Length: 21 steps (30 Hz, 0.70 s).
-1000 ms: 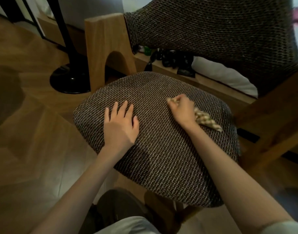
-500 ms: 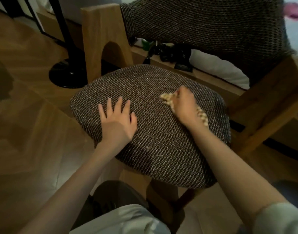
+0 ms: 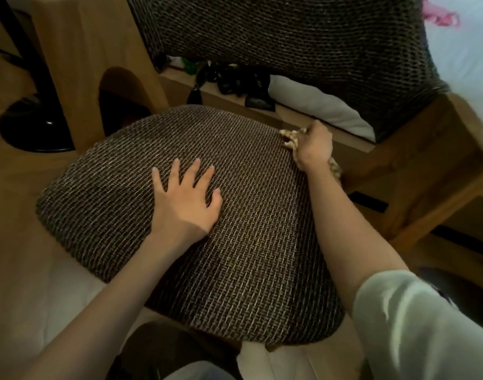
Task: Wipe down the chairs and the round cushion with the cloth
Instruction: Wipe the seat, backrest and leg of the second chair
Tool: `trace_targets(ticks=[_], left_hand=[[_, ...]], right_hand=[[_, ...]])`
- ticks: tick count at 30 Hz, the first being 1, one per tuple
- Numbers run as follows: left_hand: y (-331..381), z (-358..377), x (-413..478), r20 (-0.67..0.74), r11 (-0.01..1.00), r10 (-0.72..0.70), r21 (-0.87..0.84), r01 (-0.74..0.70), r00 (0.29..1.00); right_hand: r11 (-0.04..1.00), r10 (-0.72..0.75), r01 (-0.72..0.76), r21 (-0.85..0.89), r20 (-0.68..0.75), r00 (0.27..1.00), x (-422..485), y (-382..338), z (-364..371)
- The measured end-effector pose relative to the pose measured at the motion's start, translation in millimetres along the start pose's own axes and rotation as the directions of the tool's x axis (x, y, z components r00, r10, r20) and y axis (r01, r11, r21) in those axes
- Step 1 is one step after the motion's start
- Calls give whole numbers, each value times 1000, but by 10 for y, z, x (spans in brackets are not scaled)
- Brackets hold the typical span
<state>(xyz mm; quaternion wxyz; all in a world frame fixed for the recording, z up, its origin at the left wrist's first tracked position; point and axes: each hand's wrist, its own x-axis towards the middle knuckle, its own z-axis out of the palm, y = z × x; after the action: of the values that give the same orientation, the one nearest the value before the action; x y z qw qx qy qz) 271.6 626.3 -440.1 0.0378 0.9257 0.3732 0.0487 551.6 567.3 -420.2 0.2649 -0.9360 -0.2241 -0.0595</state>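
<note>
A wooden chair fills the view, with a dark woven seat cushion (image 3: 251, 242) and a woven backrest (image 3: 289, 37) behind it. My left hand (image 3: 184, 202) lies flat on the middle of the seat, fingers spread. My right hand (image 3: 314, 148) is closed around a tan patterned cloth (image 3: 289, 137) at the seat's far right edge, next to the wooden armrest frame (image 3: 415, 165). Bits of cloth poke out above and below the fist.
A black round lamp base (image 3: 34, 127) and pole stand on the wooden floor at left, beside the chair's left wooden post (image 3: 92, 64). Behind the chair runs a low wooden ledge (image 3: 180, 80) with dark items (image 3: 240, 80) and a white pillow (image 3: 319, 105).
My right hand has slid the cloth from the middle of the seat out to its far right edge. The left hand stays flat on the seat. The camera has moved closer.
</note>
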Motion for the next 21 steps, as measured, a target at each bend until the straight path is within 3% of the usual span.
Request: trace_targets(ticks=[4,9,11,14,17,21], left_hand=[[8,8,-5,7,1000,17,12,-17,1000],[-9,-12,-70,-6,998,59,-36,-60,998],[-10,-18,-117,-17,996,78,-44,-79,997],[-35,-25,-215,-7,995,93,-45,-93,996],[-63,-33,-344,7,994,95,-52,-94,995],[-51,-49,-525,13,994,76,-76,-75,997]], right_hand=[[982,55,-46,-185,48,997,-321,28,-30],[946,-70,98,-309,101,992,-719,11,-148],[953,-95,120,-278,105,990,-920,-37,-226],[931,-277,309,-193,178,944,-1378,-37,-376],[861,-500,507,42,252,828,-1890,25,-595],[749,-662,615,246,317,679,-2365,134,-878]])
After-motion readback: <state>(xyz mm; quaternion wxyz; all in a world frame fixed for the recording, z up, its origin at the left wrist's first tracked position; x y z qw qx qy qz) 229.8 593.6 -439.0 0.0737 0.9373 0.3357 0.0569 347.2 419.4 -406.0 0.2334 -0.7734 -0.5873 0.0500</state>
